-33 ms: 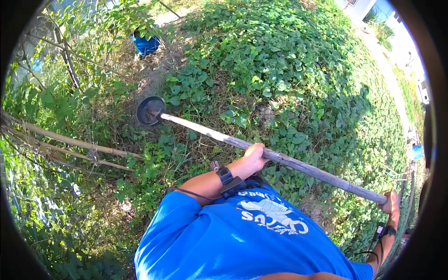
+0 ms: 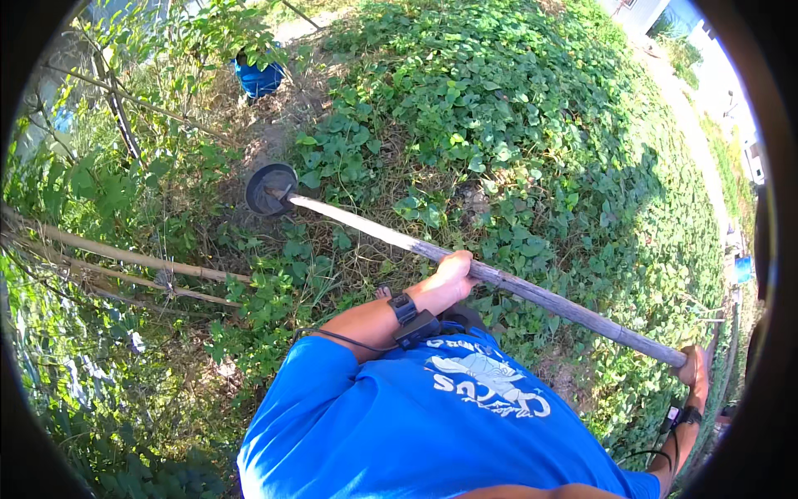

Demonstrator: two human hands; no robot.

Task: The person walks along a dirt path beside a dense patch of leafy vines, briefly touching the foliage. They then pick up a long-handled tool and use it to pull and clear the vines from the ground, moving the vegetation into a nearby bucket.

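Note:
A long-handled dipper lies slantwise before me, its dark round bowl (image 2: 268, 195) at the far left and its weathered wooden pole (image 2: 549, 301) running down to the right. Around the middle of that pole my left hand (image 2: 453, 276) is closed. My right hand (image 2: 690, 366), far out at the right, wraps the pole's butt end; its fingers are partly hidden. The bowl hangs over or rests by a patch of bare soil (image 2: 266, 145) beside leafy vines; I cannot tell whether it touches the ground. Whether liquid is inside is unclear.
Dense low green vines (image 2: 515, 100) cover the ground ahead and to the right. Bamboo poles (image 2: 150, 259) lie at the left among weeds. A blue container (image 2: 259, 76) stands under a shrub at the far left. A pale path (image 2: 694, 125) runs along the right.
The dipper's bowl has shifted slightly up and right, and its inside shows a little more. Both hands keep their grip on the pole.

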